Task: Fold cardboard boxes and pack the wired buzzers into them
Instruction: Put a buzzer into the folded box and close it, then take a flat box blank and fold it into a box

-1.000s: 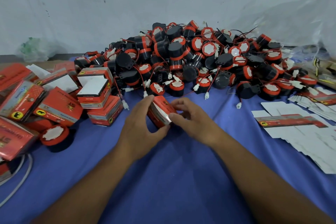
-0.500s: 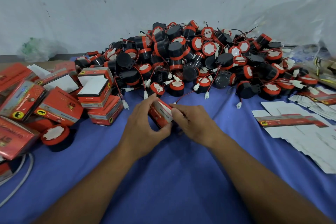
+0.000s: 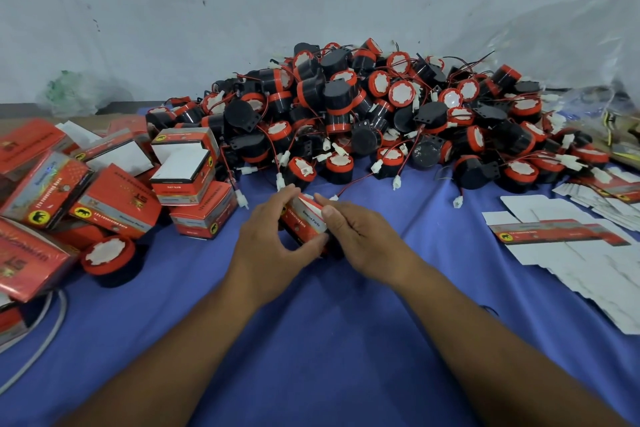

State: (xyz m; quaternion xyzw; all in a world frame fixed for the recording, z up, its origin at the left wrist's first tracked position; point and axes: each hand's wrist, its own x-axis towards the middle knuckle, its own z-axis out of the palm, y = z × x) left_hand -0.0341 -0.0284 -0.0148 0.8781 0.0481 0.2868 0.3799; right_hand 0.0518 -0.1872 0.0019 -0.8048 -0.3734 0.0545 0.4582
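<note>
A small red and grey cardboard box (image 3: 306, 218) is held between both hands at the middle of the blue cloth. My left hand (image 3: 268, 246) grips its left side and underside. My right hand (image 3: 353, 236) pinches its right end with thumb on top. Behind them lies a big pile of black and red wired buzzers (image 3: 363, 114) with white plugs. Whether a buzzer is inside the held box is hidden.
Several folded red boxes (image 3: 114, 198) are heaped at the left, with one loose buzzer (image 3: 109, 258) in front of them. Flat unfolded box blanks (image 3: 571, 246) lie at the right. A grey cable (image 3: 45, 333) curls at the lower left. A white wall is behind.
The box has been turned in my hands, so its grey printed side now faces up. My right thumb has shifted onto its right end. Both hands stayed in the same spot.
</note>
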